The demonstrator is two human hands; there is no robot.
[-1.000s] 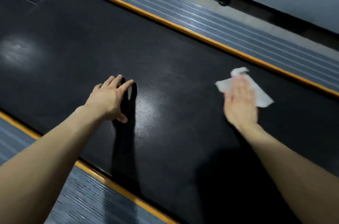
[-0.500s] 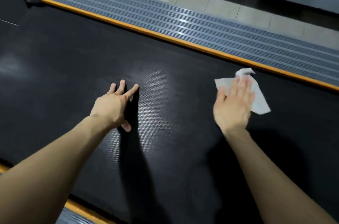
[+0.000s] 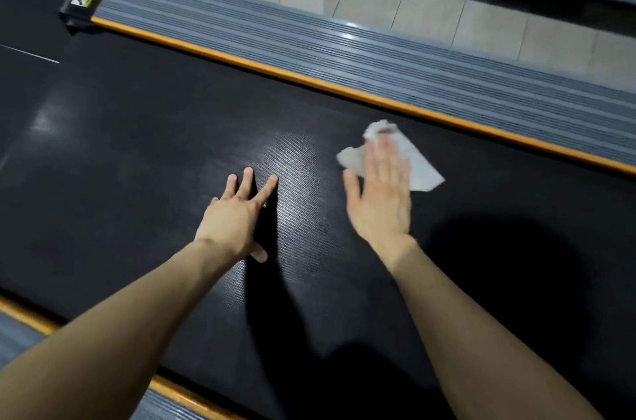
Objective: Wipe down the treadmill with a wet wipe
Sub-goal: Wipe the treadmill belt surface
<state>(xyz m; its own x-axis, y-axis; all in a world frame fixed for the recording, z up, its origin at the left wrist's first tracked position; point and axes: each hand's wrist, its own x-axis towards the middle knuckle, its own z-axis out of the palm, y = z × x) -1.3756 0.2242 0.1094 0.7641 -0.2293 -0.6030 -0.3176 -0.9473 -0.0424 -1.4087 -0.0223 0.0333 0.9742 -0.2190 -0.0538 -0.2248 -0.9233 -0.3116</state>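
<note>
Wet wipe [image 3: 421, 168] sits on the treadmill belt [image 3: 137, 144], pressed by the right hand [image 3: 382, 202], fingers straight; left hand [image 3: 234, 220] rests splayed, empty. Unpinched, it may bunch or slip

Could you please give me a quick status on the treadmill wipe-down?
Right hand flat, pressing wet wipe onto belt. Left hand open, braced on belt. Wipe near orange strip. Nothing in the way.

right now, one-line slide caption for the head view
Right hand presses a crumpled white wet wipe onto the black textured treadmill belt; left hand rests flat nearby.
</note>
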